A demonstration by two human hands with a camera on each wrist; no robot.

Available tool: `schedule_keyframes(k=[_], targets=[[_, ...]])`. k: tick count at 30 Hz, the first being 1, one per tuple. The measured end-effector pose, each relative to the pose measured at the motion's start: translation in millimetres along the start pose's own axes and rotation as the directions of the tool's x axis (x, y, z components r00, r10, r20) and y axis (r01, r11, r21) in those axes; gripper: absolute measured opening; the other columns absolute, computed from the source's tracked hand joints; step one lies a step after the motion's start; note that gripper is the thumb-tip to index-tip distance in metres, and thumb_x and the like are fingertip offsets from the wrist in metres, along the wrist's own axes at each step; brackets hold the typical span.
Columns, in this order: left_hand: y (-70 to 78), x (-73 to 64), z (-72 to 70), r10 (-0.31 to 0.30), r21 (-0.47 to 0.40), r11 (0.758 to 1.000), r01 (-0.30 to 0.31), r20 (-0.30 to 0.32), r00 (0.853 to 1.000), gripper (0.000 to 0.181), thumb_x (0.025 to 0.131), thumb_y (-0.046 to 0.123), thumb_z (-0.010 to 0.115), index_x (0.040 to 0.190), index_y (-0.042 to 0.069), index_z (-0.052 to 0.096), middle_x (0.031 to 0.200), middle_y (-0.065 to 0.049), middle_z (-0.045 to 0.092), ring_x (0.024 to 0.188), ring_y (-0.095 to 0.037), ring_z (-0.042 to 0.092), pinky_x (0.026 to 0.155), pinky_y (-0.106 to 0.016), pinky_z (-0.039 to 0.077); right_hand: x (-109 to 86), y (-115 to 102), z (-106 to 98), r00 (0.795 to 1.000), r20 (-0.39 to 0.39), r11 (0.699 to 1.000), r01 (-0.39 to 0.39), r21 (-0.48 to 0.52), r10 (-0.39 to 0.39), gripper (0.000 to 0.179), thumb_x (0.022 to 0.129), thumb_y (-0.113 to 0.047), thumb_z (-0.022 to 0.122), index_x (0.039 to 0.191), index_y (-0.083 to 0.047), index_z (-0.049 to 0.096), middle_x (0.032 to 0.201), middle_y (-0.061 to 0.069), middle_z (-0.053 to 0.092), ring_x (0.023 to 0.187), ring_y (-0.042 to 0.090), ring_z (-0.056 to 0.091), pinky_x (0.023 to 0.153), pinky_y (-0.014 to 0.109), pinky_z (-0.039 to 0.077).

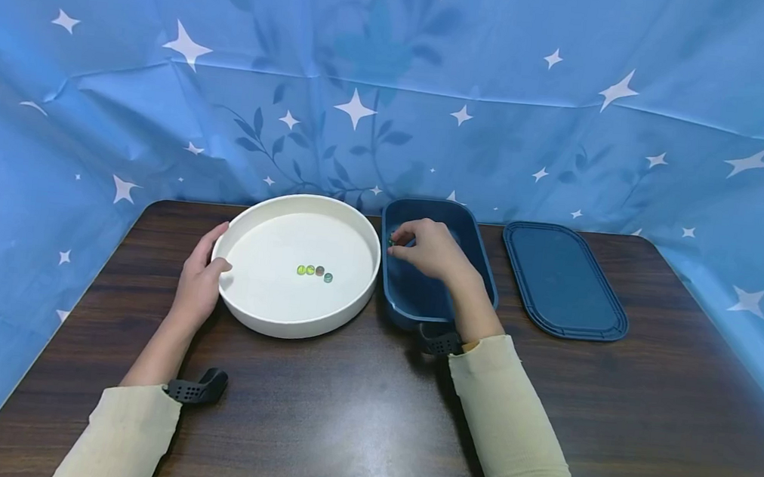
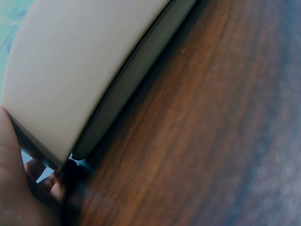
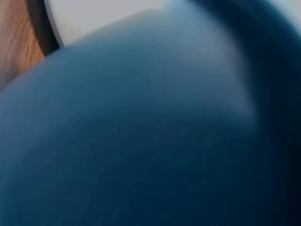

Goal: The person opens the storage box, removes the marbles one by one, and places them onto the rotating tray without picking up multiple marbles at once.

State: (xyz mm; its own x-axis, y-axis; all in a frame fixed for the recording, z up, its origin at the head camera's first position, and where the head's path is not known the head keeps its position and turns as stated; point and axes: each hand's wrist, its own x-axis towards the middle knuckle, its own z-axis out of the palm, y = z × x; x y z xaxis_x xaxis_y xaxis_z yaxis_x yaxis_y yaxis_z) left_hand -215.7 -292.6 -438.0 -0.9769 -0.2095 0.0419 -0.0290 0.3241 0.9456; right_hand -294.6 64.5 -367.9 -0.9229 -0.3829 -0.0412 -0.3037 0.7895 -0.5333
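Note:
My left hand (image 1: 199, 283) grips the left rim of a round white tray (image 1: 266, 236), thumb over the edge and fingers outside. The left wrist view shows the tray's outer wall (image 2: 80, 70) beside that hand. Inside the tray, several small round glass marbles (image 1: 310, 270), yellow-green, brownish and teal, lie in a short row. Over the left side of a dark blue plastic box (image 1: 411, 294), my right hand (image 1: 430, 250) pinches a small dark green marble (image 1: 391, 242), mostly hidden by the fingertips. The right wrist view is mostly filled by the box's blurred blue wall (image 3: 117, 117).
A dark blue lid (image 1: 565, 281) lies flat on the brown wooden table (image 1: 313, 399), right of the box. The box stands close against the tray's right side. Behind the table hangs a blue cloth (image 1: 431, 144) with white stars.

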Motion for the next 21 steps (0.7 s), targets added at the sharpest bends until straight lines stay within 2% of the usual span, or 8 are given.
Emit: schedule_keyframes(k=[13, 21], targets=[[1.6, 0.0, -0.2, -0.003, 0.008, 1.0, 0.003, 0.0, 1.0, 0.074, 0.091, 0.002, 0.038, 0.162, 0.023, 0.027, 0.169, -0.002, 0.024, 0.156, -0.026, 0.022, 0.123, -0.05, 0.023, -4.8, -6, -9, 0.999, -0.032, 1.0, 0.01, 0.027, -0.009, 0.03, 0.095, -0.03, 0.069, 0.119, -0.013, 0.073, 0.115, 0.006, 0.073, 0.106, 0.025, 0.066, 0.085, 0.042, 0.056], [-0.6, -0.4, 2.3, 0.007, 0.006, 1.0, -0.007, -0.003, 1.0, 0.074, 0.091, 0.001, 0.038, 0.162, 0.022, 0.028, 0.169, -0.002, 0.025, 0.156, -0.026, 0.022, 0.123, -0.051, 0.024, -13.9, -12, -20, 0.998, -0.054, 0.998, 0.014, 0.061, -0.011, 0.03, 0.096, -0.029, 0.068, 0.12, -0.013, 0.072, 0.116, 0.007, 0.073, 0.109, 0.028, 0.067, 0.088, 0.044, 0.056]])
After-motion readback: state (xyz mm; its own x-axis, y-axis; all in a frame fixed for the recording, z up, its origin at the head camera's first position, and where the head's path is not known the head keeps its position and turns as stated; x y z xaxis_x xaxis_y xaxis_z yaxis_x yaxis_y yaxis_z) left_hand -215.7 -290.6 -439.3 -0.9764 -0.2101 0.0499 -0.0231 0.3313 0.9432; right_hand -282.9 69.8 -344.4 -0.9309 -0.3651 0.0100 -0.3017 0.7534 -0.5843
